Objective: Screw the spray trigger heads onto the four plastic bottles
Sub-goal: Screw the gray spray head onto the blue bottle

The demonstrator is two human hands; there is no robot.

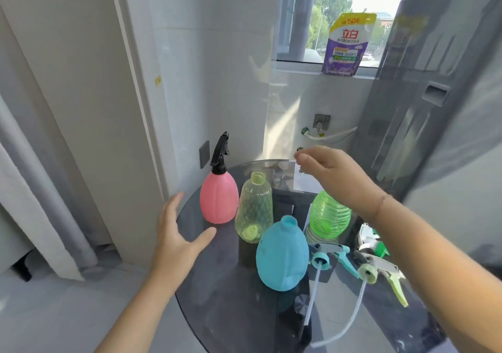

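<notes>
Hovering beside the pink bottle [219,199], my left hand [178,240] is spread open and empty. A black trigger [220,150] caps that bottle. My right hand [332,174] hangs loosely curled, holding nothing, above the green bottle [329,215]. Yellow bottle [254,206] and blue bottle [282,255] stand uncapped on the glass table [217,293]; the blue trigger [330,256] and green trigger [380,269] lie near them.

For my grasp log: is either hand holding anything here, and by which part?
Nothing is held. The left hand is open beside the pink bottle; the right hand hangs empty above the table.
</notes>
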